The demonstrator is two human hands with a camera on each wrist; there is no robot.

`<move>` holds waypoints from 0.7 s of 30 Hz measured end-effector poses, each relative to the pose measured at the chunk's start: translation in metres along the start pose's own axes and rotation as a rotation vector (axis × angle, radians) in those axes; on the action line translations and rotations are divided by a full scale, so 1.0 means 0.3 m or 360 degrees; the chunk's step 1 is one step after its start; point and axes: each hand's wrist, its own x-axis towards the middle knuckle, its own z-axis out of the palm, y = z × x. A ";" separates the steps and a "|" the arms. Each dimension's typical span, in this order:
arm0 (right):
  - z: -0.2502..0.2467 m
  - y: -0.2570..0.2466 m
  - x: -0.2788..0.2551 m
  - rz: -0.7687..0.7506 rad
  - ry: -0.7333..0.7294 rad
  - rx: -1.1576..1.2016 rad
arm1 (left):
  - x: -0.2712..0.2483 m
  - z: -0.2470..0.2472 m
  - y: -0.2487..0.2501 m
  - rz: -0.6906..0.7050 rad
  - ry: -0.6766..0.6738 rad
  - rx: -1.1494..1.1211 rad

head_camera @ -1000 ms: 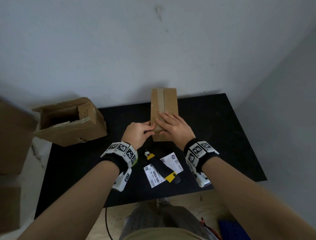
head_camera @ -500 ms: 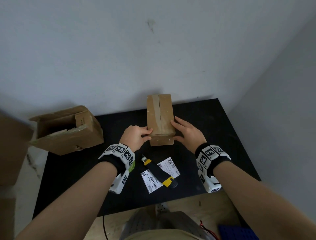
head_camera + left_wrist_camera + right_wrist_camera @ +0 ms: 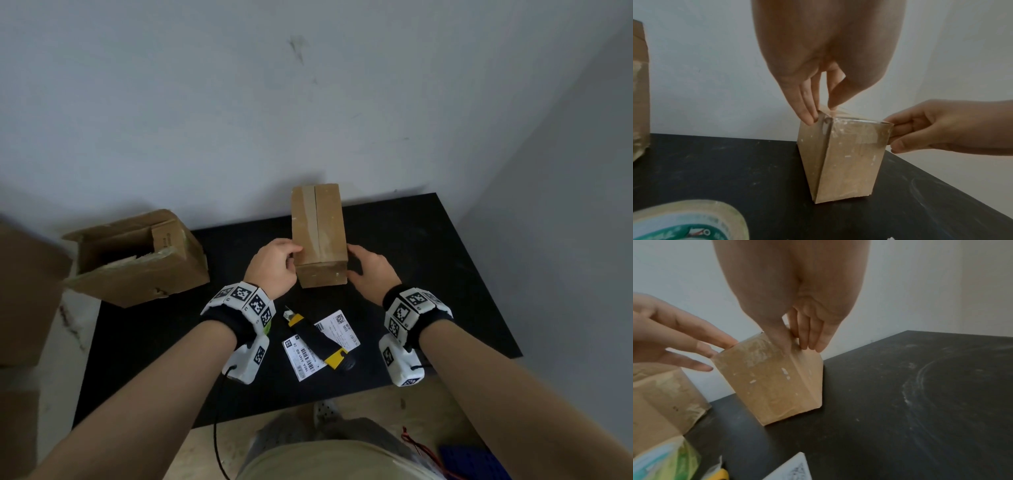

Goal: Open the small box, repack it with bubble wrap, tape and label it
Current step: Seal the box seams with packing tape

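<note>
The small brown box [image 3: 318, 233] stands on the black table [image 3: 428, 274], with a strip of tape along its top seam. My left hand [image 3: 294, 255] pinches its near left top corner, thumb on top and fingers on the left side; the left wrist view shows this pinch by my left hand [image 3: 821, 113] on the box [image 3: 849, 159]. My right hand [image 3: 352, 260] grips the near right edge. In the right wrist view my right hand [image 3: 799, 348] has its thumb on the near face of the box [image 3: 772, 382] and its fingers on the right side.
A larger open carton [image 3: 137, 257] lies on the table's left end, with more cartons [image 3: 20, 291] beyond it. A yellow-and-black utility knife [image 3: 318, 339] lies across two printed labels [image 3: 303, 356] near the front edge. A tape roll [image 3: 684, 224] sits below my left wrist.
My right hand has slid off the top of the box to its right side. My left hand stays at the left edge.
</note>
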 end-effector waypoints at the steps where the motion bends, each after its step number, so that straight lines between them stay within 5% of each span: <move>1: -0.001 -0.008 -0.001 0.0008 0.0004 0.0066 | -0.001 0.000 0.011 -0.0043 -0.0003 0.0007; 11: 0.017 -0.058 0.010 -0.0067 -0.0013 0.0729 | 0.008 -0.009 0.086 -0.0610 -0.0041 0.0193; 16: 0.062 0.006 0.086 0.0474 0.0218 0.1228 | 0.024 -0.034 0.099 -0.0737 -0.0113 0.0128; 21: 0.112 0.030 0.123 0.0712 -0.0084 0.1720 | 0.015 -0.052 0.054 -0.0742 -0.0078 -0.0136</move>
